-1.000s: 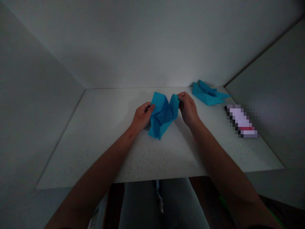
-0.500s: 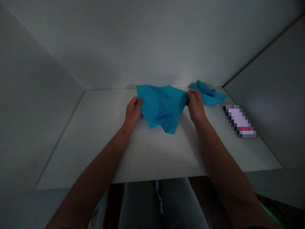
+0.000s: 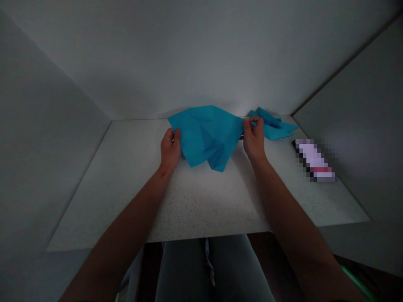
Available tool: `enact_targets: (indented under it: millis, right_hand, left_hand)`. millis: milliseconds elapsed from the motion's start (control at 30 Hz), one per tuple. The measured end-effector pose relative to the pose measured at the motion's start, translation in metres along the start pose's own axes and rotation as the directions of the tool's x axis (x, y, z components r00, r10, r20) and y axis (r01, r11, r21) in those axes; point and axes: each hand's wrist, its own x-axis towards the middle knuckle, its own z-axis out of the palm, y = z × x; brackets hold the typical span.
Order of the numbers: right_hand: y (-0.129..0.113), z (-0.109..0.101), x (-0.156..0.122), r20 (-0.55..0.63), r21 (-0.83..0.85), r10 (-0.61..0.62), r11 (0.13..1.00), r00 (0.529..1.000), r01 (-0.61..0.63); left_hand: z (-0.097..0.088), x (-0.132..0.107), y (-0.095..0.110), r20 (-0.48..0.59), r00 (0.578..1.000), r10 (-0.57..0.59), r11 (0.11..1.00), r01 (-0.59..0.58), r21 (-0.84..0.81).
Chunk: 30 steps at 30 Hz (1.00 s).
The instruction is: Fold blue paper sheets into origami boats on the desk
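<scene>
A creased sheet of blue paper (image 3: 204, 134) is stretched between my two hands, above the back half of the white tabletop. My left hand (image 3: 171, 149) pinches its left edge between thumb and fingers. At the opposite edge, my right hand (image 3: 254, 138) grips a corner in the same way. The sheet's lower edge droops in uneven folds toward me. Just beyond my right hand lies a folded blue paper shape (image 3: 275, 128) with pointed ends, partly covered by that hand.
A phone (image 3: 315, 159), blurred out in blocks, lies at the right of the white tabletop (image 3: 201, 209). Walls enclose the table at the back (image 3: 201, 54), left and right. My legs (image 3: 214, 268) are below the front edge.
Both hands have shifted slightly left with the blue paper. Its upper edge has risen in the middle and its left corner now reaches farther left.
</scene>
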Motion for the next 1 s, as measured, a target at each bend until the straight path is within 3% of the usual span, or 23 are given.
enact_targets:
  millis: [67,167,233,433,700,867,1000]
  right_hand:
    - [-0.011,0.006,-0.008,0.145,0.082,0.038,0.995,0.989,-0.050]
    - [-0.022,0.011,-0.019,0.373,0.121,0.052,0.987,0.926,-0.104]
    - [-0.023,0.011,-0.022,0.427,0.129,0.052,0.985,0.903,-0.118]
    - [-0.018,-0.001,-0.013,0.343,0.159,0.112,0.972,0.933,-0.175]
    - [-0.016,-0.024,-0.002,0.278,0.092,0.110,0.986,0.954,-0.140]
    - [-0.004,-0.044,0.007,0.336,-0.029,0.133,0.991,0.932,-0.131]
    - [-0.002,-0.046,0.008,0.422,-0.159,0.142,0.984,0.895,-0.081]
  left_hand:
    - [-0.001,0.002,-0.001,-0.037,0.999,0.001,1.000,-0.001,0.003]
    - [-0.001,0.006,-0.004,-0.067,0.998,-0.022,0.999,0.018,-0.051]
    - [-0.001,0.007,-0.007,-0.073,0.997,-0.034,0.997,0.029,-0.068]
    - [-0.009,0.013,-0.013,-0.081,0.996,-0.029,0.999,0.027,-0.030]
    - [-0.027,0.028,-0.018,-0.035,0.998,-0.048,0.999,0.048,-0.004]
    - [-0.039,0.035,-0.019,0.035,0.996,-0.088,0.996,0.087,0.030]
    - [-0.057,0.040,-0.017,0.108,0.991,-0.085,0.975,0.060,0.214]
